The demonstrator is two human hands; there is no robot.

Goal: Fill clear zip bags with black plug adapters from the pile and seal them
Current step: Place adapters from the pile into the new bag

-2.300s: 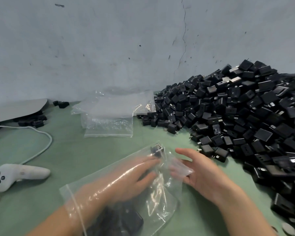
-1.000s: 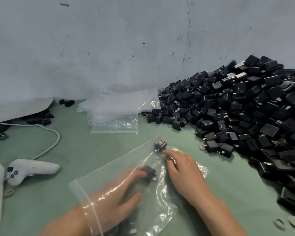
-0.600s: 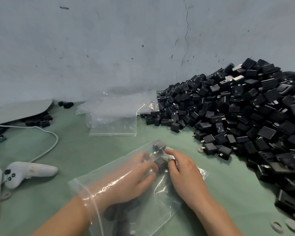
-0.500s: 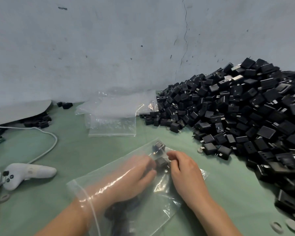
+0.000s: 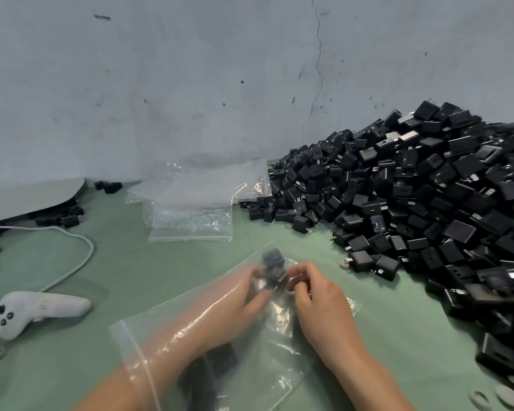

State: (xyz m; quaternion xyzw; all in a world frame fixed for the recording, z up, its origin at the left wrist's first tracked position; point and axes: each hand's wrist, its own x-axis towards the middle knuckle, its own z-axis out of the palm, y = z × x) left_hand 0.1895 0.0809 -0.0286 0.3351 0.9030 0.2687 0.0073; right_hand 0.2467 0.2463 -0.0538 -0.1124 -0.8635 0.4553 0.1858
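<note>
the left hand (image 5: 235, 301) is inside the clear zip bag (image 5: 282, 363), forearm through the bag's open mouth, fingers and thumb closed around a black plug adapter (image 5: 277, 276) at the bag's far end; motion blur softens the grip. the right hand (image 5: 318, 301) stays outside, fingers curled, fingertips pinching the plastic against that same adapter. a second adapter (image 5: 271, 256) sits just beyond it in the bag's far corner, and more dark adapters (image 5: 217, 366) lie near the mouth under the left wrist. the bag lies flat on the green table (image 5: 392, 336). bare table separates the right hand from the near edge of the adapter pile (image 5: 413, 203), which slopes up against the wall (image 5: 190, 84). on the left, open table runs to a white controller (image 5: 39, 307) and its cable (image 5: 82, 256). empty bags (image 5: 190, 209) lie beyond, well apart.
</note>
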